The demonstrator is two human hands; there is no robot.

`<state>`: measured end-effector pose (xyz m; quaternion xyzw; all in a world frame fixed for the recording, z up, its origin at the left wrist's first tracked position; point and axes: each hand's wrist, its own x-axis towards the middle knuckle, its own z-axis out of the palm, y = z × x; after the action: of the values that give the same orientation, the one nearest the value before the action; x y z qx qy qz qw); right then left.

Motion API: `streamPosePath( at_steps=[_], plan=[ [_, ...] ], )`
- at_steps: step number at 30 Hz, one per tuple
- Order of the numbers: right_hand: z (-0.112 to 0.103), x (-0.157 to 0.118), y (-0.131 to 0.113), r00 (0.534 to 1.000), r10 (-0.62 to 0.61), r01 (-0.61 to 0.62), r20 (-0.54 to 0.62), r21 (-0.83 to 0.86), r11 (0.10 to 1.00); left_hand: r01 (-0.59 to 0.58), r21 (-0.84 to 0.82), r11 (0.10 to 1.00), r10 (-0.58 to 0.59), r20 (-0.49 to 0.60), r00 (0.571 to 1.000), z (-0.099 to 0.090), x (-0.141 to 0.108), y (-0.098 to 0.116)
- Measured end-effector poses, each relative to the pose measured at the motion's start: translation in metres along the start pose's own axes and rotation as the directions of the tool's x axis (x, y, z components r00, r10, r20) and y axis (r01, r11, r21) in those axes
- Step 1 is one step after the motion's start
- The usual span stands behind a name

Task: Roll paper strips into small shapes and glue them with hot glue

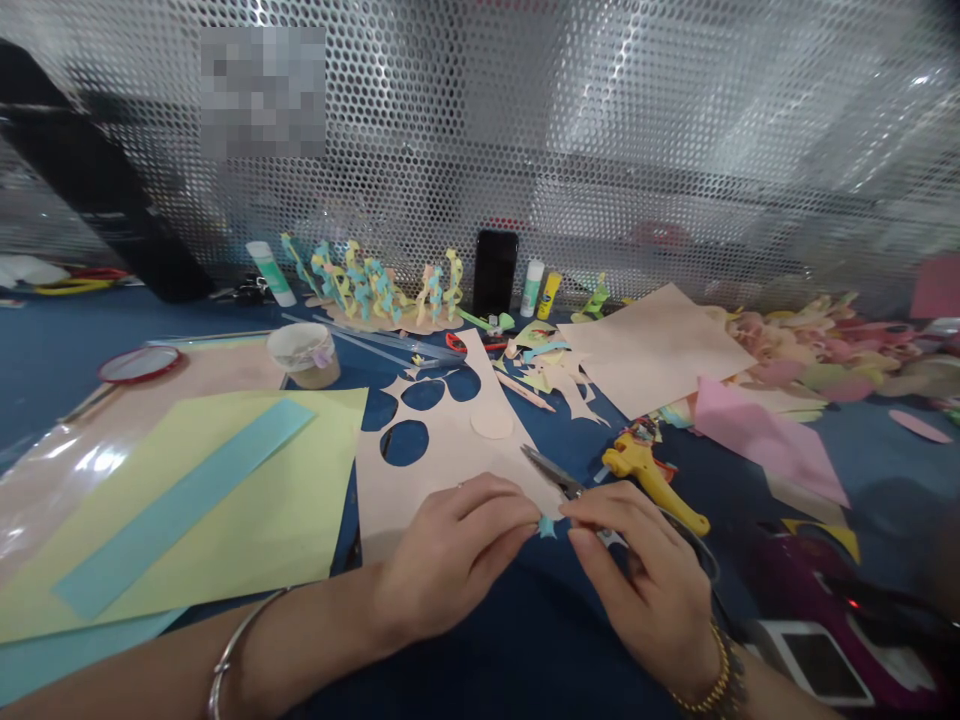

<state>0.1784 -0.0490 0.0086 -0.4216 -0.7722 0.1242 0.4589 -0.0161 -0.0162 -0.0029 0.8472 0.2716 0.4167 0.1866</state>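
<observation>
My left hand [469,555] is closed, thumb and fingers pinched at a small folded piece of blue paper [547,526]. Close to its right side is my right hand [645,580], with a gap between index finger and thumb and the other fingers curled. A pair of scissors [553,470] points up and left from behind the right fingers; the hand partly hides its handles. Beyond both hands lies a pale pink sheet [450,490] with several round holes cut in it. A pale cut-out disc [492,420] rests on that sheet.
A yellow glue gun [652,475] lies right of the scissors. Left are a yellow-green sheet [300,500] under a blue strip [187,505], and a small tub [304,355]. Curled paper shapes [375,285] and a phone [496,272] stand at the back by the perforated metal panel [420,130].
</observation>
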Motion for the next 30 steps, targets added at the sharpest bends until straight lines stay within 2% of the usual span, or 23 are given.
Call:
streamPosePath(
  at_steps=[5, 17, 22, 30],
  plan=[
    [0.0002, 0.0006, -0.0001, 1.0, -0.014, 0.013, 0.027, 0.01, 1.0, -0.031, 0.068, 0.997, 0.029, 0.023, 0.999, -0.0003, -0.0001, -0.0021],
    [0.0029, 0.0025, 0.0006, 0.999, -0.015, 0.015, 0.042, 0.005, 1.0, -0.032, 0.093, 0.995, 0.028, 0.049, 0.998, -0.0017, -0.0019, -0.0036],
    [0.0034, 0.0027, -0.0007, 0.999, 0.005, -0.006, 0.04, 0.021, 1.0, 0.018, 0.066, 0.998, -0.02, 0.043, 0.999, 0.0009, -0.0005, -0.0011],
    [0.0051, 0.0003, -0.0019, 0.999, 0.007, -0.01, 0.046, 0.067, 0.998, 0.013, 0.031, 0.999, -0.014, 0.061, 0.998, 0.0013, 0.0006, 0.0009]
  ],
)
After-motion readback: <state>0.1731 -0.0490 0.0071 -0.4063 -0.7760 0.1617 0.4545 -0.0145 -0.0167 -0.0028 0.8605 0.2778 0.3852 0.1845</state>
